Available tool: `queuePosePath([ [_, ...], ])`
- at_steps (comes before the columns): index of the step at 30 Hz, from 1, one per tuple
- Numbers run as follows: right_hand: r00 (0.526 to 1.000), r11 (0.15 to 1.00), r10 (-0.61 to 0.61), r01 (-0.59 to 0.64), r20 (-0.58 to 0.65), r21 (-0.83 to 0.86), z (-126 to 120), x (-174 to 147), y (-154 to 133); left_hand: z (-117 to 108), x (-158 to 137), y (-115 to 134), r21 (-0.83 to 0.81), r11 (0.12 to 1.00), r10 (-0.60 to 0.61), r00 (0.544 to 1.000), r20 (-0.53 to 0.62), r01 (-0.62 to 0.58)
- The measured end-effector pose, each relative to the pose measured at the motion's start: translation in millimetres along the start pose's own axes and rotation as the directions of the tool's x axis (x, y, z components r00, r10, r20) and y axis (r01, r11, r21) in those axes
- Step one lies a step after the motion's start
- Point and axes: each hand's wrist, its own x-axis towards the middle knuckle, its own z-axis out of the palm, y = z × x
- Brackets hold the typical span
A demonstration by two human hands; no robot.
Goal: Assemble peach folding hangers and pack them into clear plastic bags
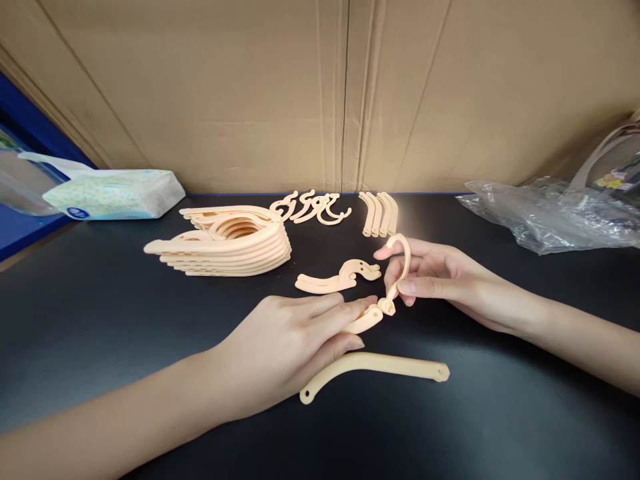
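My right hand [435, 273] pinches a cream plastic hanger hook [406, 257] between thumb and fingers, its curve upward. The hook's lower end meets, or nearly meets, a hanger arm [367, 321] gripped by my left hand [295, 340], which covers most of that piece. Whether the two parts are joined I cannot tell. Just in front of my left hand lies a loose curved hanger bar [375, 363] with a hole at each end. Behind my hands rests a folded hanger piece [340, 277] with a hook-like end.
A stack of cream folding hangers [235, 243] stands at the back left. Several loose hooks [313, 207] and several curved bars [380, 213] lie by the cardboard wall [225, 93]. A tissue pack [115, 193] sits at left, a clear plastic bag [540, 210] at right.
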Motion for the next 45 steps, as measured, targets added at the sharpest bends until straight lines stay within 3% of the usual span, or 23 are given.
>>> queuePosePath([
  [11,0.990,0.998,-0.034,0.039,0.135,-0.041,-6.6,2.2,5.3,1.4,-0.5,-2.2,0.027,0.999,0.037,0.999,-0.015,-0.036],
  [20,0.984,0.995,-0.034,0.049,0.173,-0.083,-6.7,3.0,4.5,-3.4,2.3,1.9,0.041,0.997,0.061,0.998,0.007,-0.061],
  [27,0.983,0.997,-0.044,0.055,0.176,-0.056,-8.1,3.8,4.9,-2.3,4.5,2.1,0.046,0.997,0.065,0.998,-0.008,-0.064],
  [45,0.988,0.998,-0.047,0.053,0.150,-0.036,-9.4,3.0,5.0,-4.8,6.1,0.8,0.017,0.998,0.054,0.995,0.079,-0.056],
])
